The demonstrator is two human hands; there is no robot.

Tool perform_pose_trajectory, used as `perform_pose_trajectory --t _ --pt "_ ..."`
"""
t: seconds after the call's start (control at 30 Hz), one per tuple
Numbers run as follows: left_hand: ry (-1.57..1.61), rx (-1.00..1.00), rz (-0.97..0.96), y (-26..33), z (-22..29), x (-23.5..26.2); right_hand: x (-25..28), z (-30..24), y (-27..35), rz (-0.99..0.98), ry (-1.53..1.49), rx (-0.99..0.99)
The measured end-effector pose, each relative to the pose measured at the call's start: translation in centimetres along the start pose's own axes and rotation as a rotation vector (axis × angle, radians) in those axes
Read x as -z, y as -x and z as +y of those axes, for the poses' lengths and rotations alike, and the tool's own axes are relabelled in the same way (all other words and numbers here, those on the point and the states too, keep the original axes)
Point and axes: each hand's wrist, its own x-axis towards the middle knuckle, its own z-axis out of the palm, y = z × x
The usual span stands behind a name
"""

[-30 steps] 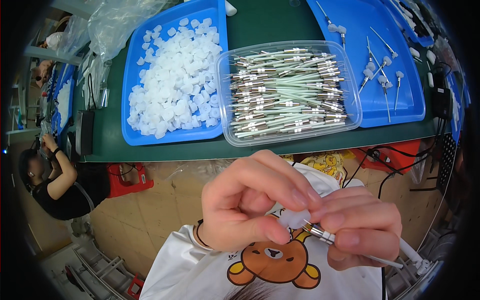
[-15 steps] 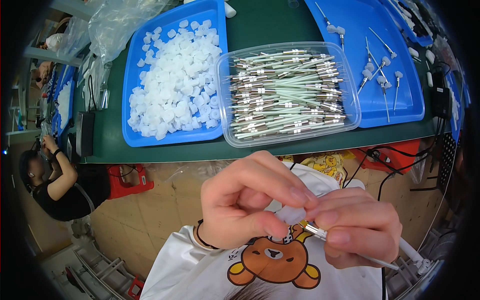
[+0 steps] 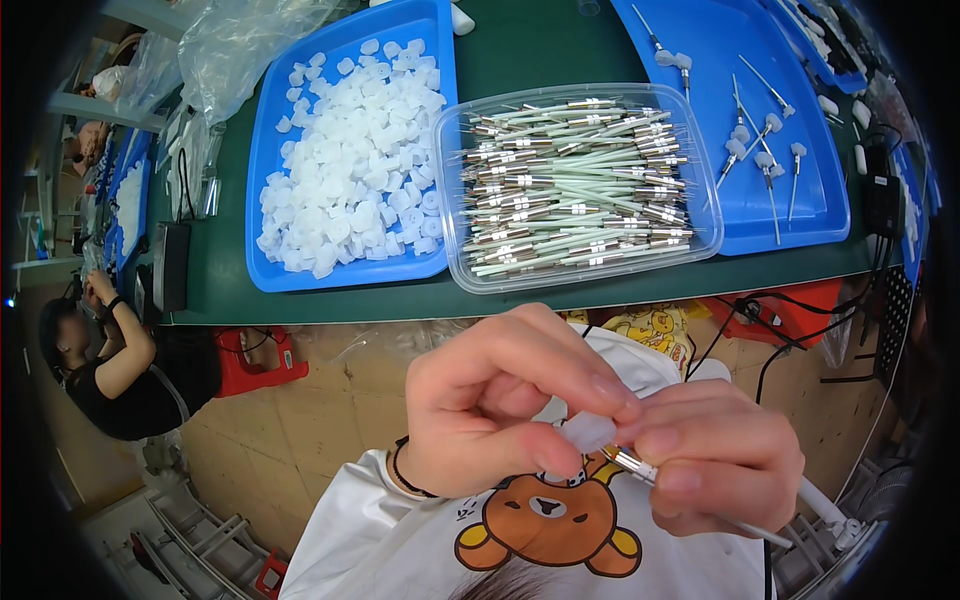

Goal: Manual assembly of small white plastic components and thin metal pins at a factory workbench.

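Between the thumb and forefinger of my left hand (image 3: pixel 500 400) is a translucent white plastic cap (image 3: pixel 588 432). My right hand (image 3: pixel 715 455) pinches a short cable with a metal connector (image 3: pixel 632 463); its pale tail sticks out below the fingers. The connector's tip meets the cap or lies right beside it; the fingers partly hide the join. Both hands are close together in front of my white shirt, nearer than the table edge. Ahead of them stands a clear plastic box (image 3: pixel 458 262) filled with similar cables with metal ends.
A blue tray (image 3: pixel 265 265) heaped with white caps lies left of the box. Another blue tray (image 3: pixel 815 215) at the right holds several cables with caps on. Black wires (image 3: pixel 770 325) hang at the table's right edge. At far left a person (image 3: pixel 130 350) sits near a red stool (image 3: pixel 265 360).
Both hands keep their grips and have shifted only very slightly. The cable's tail has tilted a little lower and the cap has turned slightly.
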Motion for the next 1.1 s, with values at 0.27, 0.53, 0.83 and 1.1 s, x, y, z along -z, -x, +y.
perform_pose_trajectory --t 0.27,0.53,0.83,1.1 --pt "-0.261 -0.135 -0.011 -0.4 -0.5 0.2 -0.1 -0.1 0.1 0.004 0.037 0.004" --pt "-0.318 -0.201 -0.057 -0.5 -0.6 0.5 -0.3 1.3 0.3 0.024 0.02 0.101" --pt "-0.352 -0.083 -0.007 -0.5 0.0 0.5 -0.4 1.5 -0.6 0.043 -0.02 0.061" --pt "-0.231 0.018 0.03 -0.2 0.3 0.4 -0.3 1.6 -0.6 0.049 -0.021 0.057"
